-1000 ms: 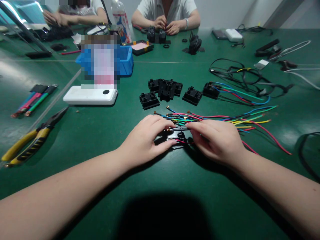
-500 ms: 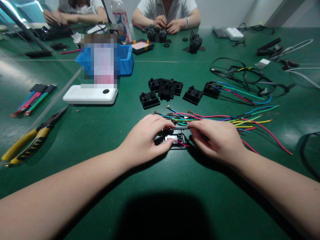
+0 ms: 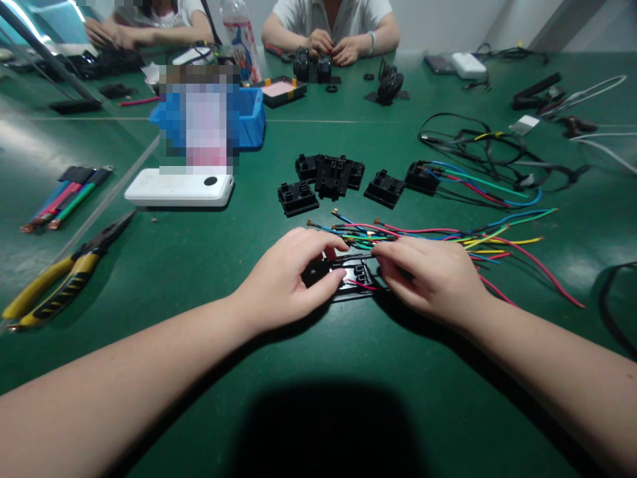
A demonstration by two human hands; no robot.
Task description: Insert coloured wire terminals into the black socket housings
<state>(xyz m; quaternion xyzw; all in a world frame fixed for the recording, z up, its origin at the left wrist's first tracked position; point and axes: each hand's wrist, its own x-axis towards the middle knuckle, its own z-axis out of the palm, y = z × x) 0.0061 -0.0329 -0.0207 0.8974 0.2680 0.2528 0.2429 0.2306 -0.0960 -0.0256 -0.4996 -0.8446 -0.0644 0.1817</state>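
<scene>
A small black plastic socket housing (image 3: 365,273) with a pale middle lies tilted on the green table between my hands. My left hand (image 3: 286,282) grips its left side, thumb on the pale part and index finger curled over the far edge. At the far right corner my right hand (image 3: 435,273) is closed, fingertips pressed together by a thin dark edge or strip; what they pinch is hidden. A thin red wire (image 3: 362,286) runs from the housing toward the shadow under my right fingers. Just beyond lie several loose coloured wires (image 3: 423,231) with metal terminals.
Several black housings (image 3: 332,178) sit further back, one wired housing (image 3: 422,176) to their right. Yellow-handled pliers (image 3: 74,279), a white power bank (image 3: 179,188) and a blue bin (image 3: 251,119) are on the left. Two people work across the table (image 3: 318,398).
The housing has tilted and turned slightly, its right side shifting a little to the right. My left thumb and index finger have moved slightly; my right hand is nearly still.
</scene>
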